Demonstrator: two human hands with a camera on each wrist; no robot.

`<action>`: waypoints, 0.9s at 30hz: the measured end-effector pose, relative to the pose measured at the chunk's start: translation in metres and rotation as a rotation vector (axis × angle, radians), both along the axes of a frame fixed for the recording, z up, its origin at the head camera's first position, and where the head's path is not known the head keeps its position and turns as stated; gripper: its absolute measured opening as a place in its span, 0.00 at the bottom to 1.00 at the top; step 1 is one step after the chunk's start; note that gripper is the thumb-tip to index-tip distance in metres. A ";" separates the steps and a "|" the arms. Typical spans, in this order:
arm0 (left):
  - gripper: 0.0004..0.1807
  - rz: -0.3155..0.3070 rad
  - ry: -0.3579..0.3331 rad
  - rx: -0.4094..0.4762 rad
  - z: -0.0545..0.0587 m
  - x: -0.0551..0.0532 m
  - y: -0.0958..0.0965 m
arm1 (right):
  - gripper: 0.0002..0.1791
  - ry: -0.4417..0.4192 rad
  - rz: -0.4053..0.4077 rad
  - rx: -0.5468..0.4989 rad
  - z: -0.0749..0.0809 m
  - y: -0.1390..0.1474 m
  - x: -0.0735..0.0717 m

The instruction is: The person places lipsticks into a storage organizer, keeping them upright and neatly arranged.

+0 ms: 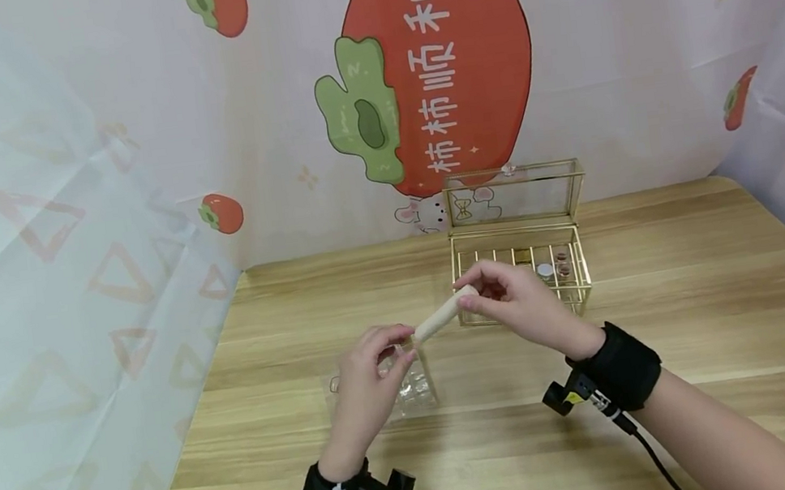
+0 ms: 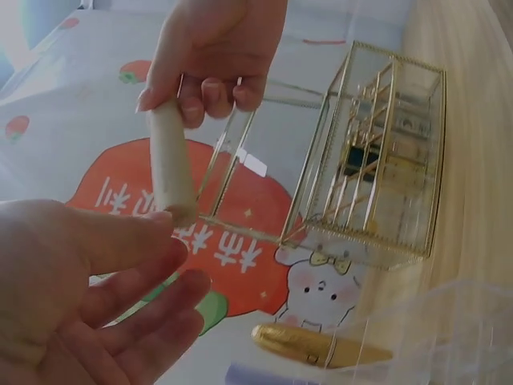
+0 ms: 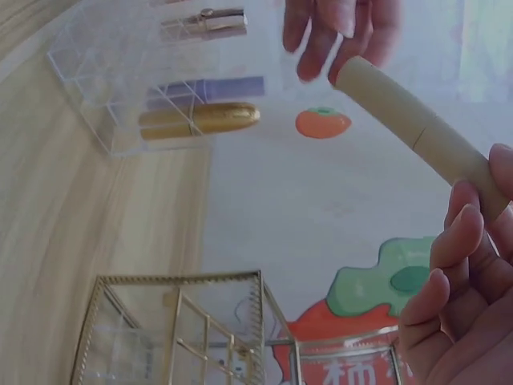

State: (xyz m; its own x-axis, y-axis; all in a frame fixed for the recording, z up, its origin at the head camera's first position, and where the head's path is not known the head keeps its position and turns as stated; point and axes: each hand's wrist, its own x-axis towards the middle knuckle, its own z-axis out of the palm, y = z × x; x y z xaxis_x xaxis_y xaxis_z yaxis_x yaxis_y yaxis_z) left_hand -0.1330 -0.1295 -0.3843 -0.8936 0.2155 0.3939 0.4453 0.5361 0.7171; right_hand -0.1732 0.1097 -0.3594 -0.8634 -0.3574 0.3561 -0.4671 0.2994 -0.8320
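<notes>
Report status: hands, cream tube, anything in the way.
Right hand grips cream tube; left hand at its other end. Held aloft, slanted. No obstruction visible; glass box stands open behind.

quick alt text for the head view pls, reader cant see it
A person's right hand and left hand hold opposite ends of a cream tube above a wooden table. Beyond the right hand stands a gold-edged glass box, lid raised; a clear divided holder is partly hidden by the left hand. The pale backdrop bears red fruit prints.
</notes>
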 end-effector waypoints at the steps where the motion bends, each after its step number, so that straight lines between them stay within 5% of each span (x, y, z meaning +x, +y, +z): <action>1: 0.14 0.009 0.010 -0.032 0.001 0.001 -0.002 | 0.09 0.003 -0.016 0.000 0.001 0.002 -0.001; 8: 0.17 0.112 0.088 -0.204 0.003 0.004 -0.026 | 0.11 0.030 -0.144 -0.010 0.009 0.023 -0.009; 14: 0.18 0.200 0.078 -0.280 0.002 0.007 -0.051 | 0.11 0.015 -0.252 0.002 0.016 0.043 -0.014; 27: 0.18 0.226 0.026 -0.377 -0.010 0.012 -0.079 | 0.18 0.008 -0.479 0.111 0.003 0.074 -0.031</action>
